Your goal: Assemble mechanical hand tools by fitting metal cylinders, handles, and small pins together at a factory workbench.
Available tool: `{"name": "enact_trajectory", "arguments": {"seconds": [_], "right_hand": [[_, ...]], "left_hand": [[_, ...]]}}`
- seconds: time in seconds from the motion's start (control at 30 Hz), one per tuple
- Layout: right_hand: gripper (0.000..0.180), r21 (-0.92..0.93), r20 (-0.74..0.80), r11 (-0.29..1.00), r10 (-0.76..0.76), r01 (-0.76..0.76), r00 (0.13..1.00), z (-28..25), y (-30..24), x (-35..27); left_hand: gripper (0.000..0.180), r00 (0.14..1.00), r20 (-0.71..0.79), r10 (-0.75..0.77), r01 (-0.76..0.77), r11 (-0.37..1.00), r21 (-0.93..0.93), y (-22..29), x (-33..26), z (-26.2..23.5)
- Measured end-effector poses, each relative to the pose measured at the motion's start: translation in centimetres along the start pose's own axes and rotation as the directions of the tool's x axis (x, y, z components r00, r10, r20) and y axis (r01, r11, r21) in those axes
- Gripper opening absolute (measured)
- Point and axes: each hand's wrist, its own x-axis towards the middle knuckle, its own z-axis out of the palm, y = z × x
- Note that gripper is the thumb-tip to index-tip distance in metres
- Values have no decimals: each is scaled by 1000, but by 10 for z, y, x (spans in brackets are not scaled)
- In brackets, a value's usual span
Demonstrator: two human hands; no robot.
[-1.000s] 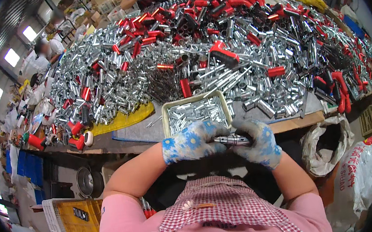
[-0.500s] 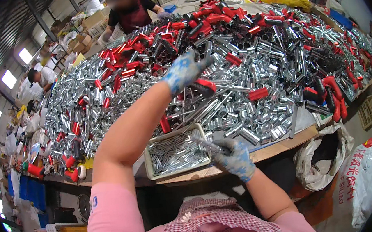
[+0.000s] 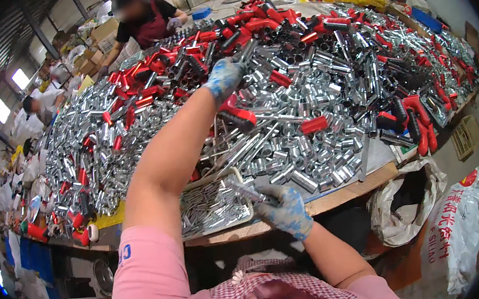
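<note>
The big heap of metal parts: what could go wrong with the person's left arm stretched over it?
Possibly a slide: the heap is loosely piled, so the left hand among its parts could set some rolling.
A spill: the tray of small metal pieces sits at the table's front edge, below the left forearm, and might get knocked.
A drop: the metal piece in the right hand might slip.

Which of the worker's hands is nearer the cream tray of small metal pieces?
Right. The right hand is just right of the cream tray; the left hand is well beyond it, at the heap of metal parts.
</note>
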Motion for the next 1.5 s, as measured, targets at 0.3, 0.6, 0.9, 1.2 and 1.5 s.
{"name": "enact_trajectory", "arguments": {"seconds": [0.3,0.6,0.9,1.2,1.5], "right_hand": [[40,171,-101,978,-107,123,989,3,6,0],[36,-171,239,977,-86,129,967,17,-63,-38],[64,-126,400,985,156,-114,903,66,-80,-64],[42,-199,502,976,184,-94,845,75,-81,-55],[43,-187,443,958,278,-215,853,57,-61,-72]], "left_hand": [[39,930,157,-331,326,552,-767,27,-257,-90],[40,868,316,-382,495,637,-591,19,-395,-92],[78,873,282,-398,484,634,-603,49,-429,-25],[56,989,-13,-149,128,890,-438,42,-424,2],[27,925,344,-158,310,840,-446,49,-392,6]]}}
